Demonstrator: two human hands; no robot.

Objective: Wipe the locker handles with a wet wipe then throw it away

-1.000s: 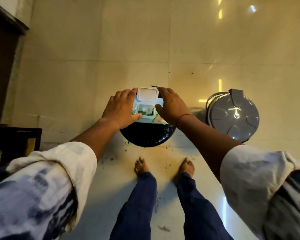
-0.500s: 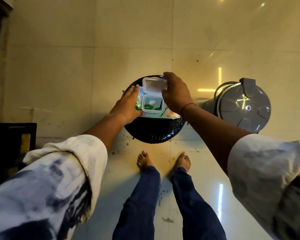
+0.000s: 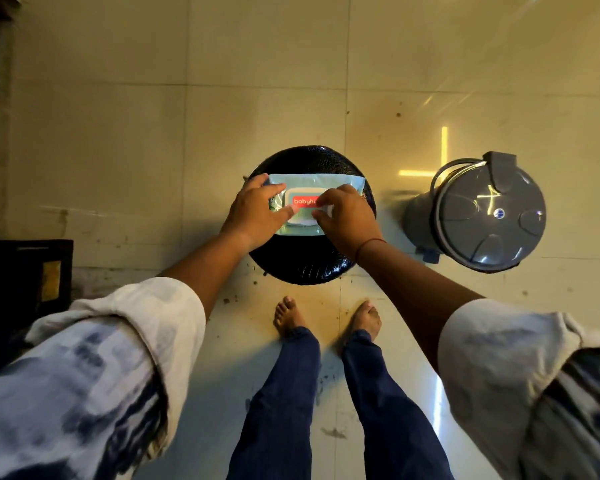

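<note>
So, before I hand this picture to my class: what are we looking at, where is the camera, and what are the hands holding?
There is no machine here, only a person. The camera sits on the person's head and looks down, so you see both sleeved arms, legs and bare feet on a tiled floor. A pack of wet wipes lies on a round black stool. The left hand grips the pack's left end; the right hand pinches something white at the pack's flap, though whether it is a wipe or the lid is unclear. A grey lidded bin stands to the right.
</note>
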